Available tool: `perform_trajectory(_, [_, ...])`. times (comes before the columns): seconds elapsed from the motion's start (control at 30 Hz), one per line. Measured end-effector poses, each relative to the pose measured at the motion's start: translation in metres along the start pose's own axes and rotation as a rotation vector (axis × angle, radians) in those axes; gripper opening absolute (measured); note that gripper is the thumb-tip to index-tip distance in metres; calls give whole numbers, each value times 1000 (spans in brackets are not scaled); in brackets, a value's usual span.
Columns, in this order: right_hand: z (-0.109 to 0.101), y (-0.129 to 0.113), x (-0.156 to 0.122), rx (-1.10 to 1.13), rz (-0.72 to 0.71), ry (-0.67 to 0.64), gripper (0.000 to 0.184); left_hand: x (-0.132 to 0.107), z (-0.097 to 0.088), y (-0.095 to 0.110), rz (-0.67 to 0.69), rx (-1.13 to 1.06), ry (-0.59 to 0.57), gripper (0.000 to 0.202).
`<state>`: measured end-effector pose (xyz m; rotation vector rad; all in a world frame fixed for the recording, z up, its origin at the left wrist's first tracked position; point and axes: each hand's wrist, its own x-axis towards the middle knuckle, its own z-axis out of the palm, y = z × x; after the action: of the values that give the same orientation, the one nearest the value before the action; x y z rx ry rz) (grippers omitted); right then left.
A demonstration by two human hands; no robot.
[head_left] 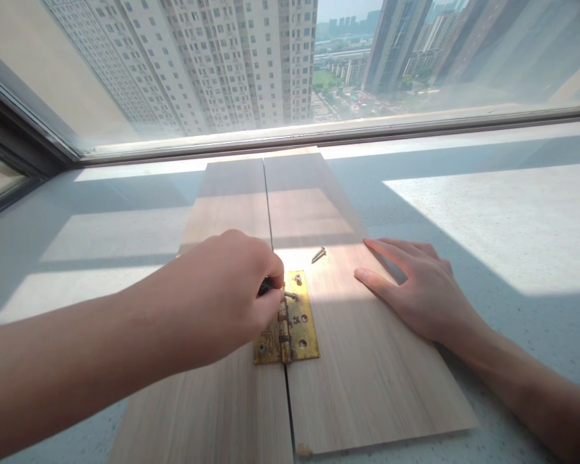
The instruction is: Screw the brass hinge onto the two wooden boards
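My left hand (232, 283) is closed in front of a brass butterfly hinge (310, 332). Inside its curled fingers shows a bit of a dark-handled tool, apparently a screwdriver (265, 287), mostly hidden. A thin metal shaft (290, 296) sticks out by the fingertips over the hinge's right leaf; whether it is the tool's tip or a screw I cannot tell. One screw (298, 279) sits in the right leaf's top hole, while two lower holes look bare. My right hand (415, 283) rests, fingers spread, on the right board's (367, 374) outer edge.
Beyond the hinge, loose screws (319, 254) lie on the right board. The left board (212, 412) lies alongside it, with a narrow gap between. Both rest on a pale speckled sill (536, 238). A large window (222, 71) closes off the far side, its frame (319, 140) near the boards' ends.
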<state>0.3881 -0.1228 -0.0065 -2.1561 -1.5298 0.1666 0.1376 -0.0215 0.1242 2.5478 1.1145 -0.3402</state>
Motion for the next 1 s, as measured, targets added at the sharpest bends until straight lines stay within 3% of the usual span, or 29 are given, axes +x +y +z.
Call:
perform_trajectory(0.17, [1, -2, -3, -3, 10, -2, 59, -2, 7, 3, 55, 131, 33, 27])
perform_trajectory(0.37, [3, -8, -6, -18, 22, 0, 64, -1, 1, 11, -17, 284, 9, 22])
perform_trajectory(0.6, [4, -10, -8, -19, 29, 4, 65, -6, -7, 6, -120, -16, -41, 19])
perform_trajectory(0.7, [6, -8, -8, -25, 21, 14, 61, -6, -5, 5, -102, -13, -35, 18])
perform_trajectory(0.8, [4, -9, -11, -111, -68, 82, 54, -5, -1, 4, -47, 96, -6, 18])
perform_trajectory(0.9, [-3, -23, -24, -171, -291, 192, 37, -4, 3, 2, -27, 121, 28, 18])
perform_trajectory(1.0, [-7, -48, -46, -20, -515, 95, 28, -4, 5, 0, -3, 117, 51, 18])
